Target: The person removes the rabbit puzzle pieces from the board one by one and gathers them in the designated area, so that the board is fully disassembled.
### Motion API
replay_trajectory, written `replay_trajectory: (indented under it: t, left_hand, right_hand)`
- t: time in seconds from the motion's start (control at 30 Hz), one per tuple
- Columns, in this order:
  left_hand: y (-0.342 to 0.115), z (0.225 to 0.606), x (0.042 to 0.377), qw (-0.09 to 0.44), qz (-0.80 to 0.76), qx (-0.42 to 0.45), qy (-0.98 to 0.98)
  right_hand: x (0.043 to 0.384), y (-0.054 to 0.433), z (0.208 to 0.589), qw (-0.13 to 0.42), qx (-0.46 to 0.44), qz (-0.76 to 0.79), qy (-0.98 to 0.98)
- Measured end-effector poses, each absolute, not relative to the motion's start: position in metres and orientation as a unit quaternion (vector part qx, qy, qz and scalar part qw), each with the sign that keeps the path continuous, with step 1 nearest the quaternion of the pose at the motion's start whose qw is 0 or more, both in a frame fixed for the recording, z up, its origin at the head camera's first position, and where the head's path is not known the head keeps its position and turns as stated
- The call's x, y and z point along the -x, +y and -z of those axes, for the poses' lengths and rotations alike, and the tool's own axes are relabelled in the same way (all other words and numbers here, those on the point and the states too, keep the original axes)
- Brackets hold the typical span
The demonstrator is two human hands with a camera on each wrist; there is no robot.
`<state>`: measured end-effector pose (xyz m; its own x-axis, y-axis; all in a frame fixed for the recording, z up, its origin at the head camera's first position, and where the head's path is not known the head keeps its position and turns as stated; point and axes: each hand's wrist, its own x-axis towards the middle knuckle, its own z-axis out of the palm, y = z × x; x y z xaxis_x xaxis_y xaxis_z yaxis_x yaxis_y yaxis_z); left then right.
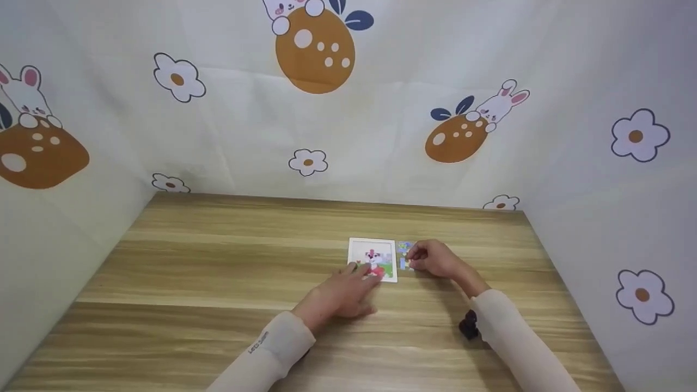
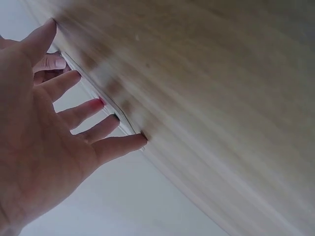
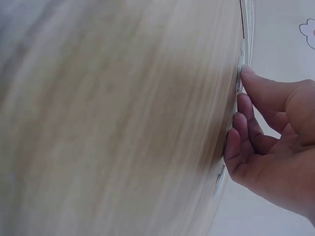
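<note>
A jigsaw puzzle (image 1: 386, 258) in a white frame lies on the wooden table, with a cartoon animal in its lower part and a pale upper part. My left hand (image 1: 343, 294) rests fingertips on its lower left edge; in the left wrist view the fingers of the left hand (image 2: 54, 142) are spread and straight. Just right of the frame lie loose blue puzzle pieces (image 1: 403, 246). Over them my right hand (image 1: 435, 258) bends down with curled fingers. In the right wrist view the right hand (image 3: 275, 128) pinches a thin puzzle piece (image 3: 239, 76) between thumb and forefinger at the tabletop.
A small black object (image 1: 469, 325) stands on the table beside the right sleeve. Another thin piece (image 3: 219, 181) lies below the right hand in the right wrist view. A patterned cloth (image 1: 239, 125) with rabbits and flowers walls in the table (image 1: 190, 256) at the back and sides.
</note>
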<state>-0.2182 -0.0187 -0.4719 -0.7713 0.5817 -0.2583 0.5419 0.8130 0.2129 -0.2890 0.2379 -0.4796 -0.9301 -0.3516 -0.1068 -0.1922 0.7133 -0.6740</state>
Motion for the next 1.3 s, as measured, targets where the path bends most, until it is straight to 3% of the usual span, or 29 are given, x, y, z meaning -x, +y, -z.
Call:
replay_trajectory:
  t: [0.23, 0.57, 1.1, 1.3]
  left_hand:
    - [-0.016, 0.468, 0.219, 0.148, -0.054, -0.304, 0.940]
    - [0.014, 0.474, 0.207, 0.079, 0.007, -0.292, 0.953]
    - [0.018, 0.476, 0.206, 0.111, 0.027, -0.272, 0.956]
    - [0.017, 0.472, 0.206, 0.134, 0.019, -0.279, 0.951]
  right_hand:
    - [0.289, 0.233, 0.477, 0.110, 0.139, 0.348, 0.921]
    - [0.292, 0.211, 0.467, 0.087, 0.151, 0.375, 0.911]
    - [0.300, 0.170, 0.470, 0.079, 0.154, 0.360, 0.917]
    - [0.304, 0.168, 0.474, 0.099, 0.152, 0.359, 0.916]
